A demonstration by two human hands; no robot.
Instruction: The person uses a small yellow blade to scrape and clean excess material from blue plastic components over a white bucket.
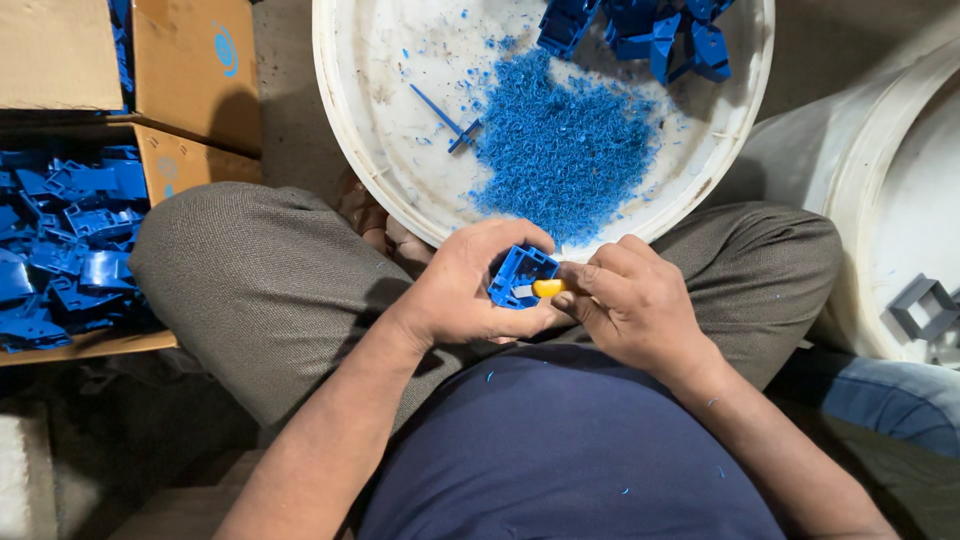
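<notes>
- The left hand (455,290) has its grip wrapped around a small blue plastic part (520,275), a square, open-sided piece, held above the lap just in front of the white tub (345,130).
- The right hand (635,305) is closed in a tight grip on a small knife with a yellow handle (547,288); its tip sits against the inside of the blue part.
- The two hands touch at the fingertips, over the crossed legs in grey-brown trousers (250,270).
- In the tub lies a heap of blue shavings (560,150), a thin blue stick (440,112) beside it, and more blue parts (650,30) at the far rim.
- A cardboard box (185,160) to the left holds many similar blue parts (70,240).
- To the right stands another white tub (880,200) with a grey square part (925,305) in it.
</notes>
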